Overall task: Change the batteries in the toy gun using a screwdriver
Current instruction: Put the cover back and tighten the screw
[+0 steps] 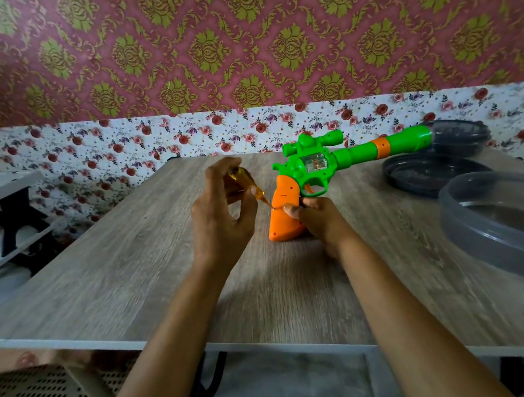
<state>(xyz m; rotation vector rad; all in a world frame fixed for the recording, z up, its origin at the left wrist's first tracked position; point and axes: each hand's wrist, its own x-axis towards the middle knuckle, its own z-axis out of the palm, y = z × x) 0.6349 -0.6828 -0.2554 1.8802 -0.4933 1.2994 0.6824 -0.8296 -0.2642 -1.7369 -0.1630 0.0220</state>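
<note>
Head view: left fingers [220, 170] round screwdriver [247, 178], right fingers [313, 202] round toy gun [314, 162] grip, grey lids [426, 175] close at right.

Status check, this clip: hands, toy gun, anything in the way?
Left hand grips screwdriver, tip at the orange grip. Right hand holds toy gun by that grip. Nothing blocking; grey containers sit off right.

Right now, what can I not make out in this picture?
Head view.
Tip of the screwdriver: too small to see any screw.
Its handle: mostly under the left hand.
Far side of the toy gun grip: behind the right hand.
The grey container: cut by the right edge.
</note>
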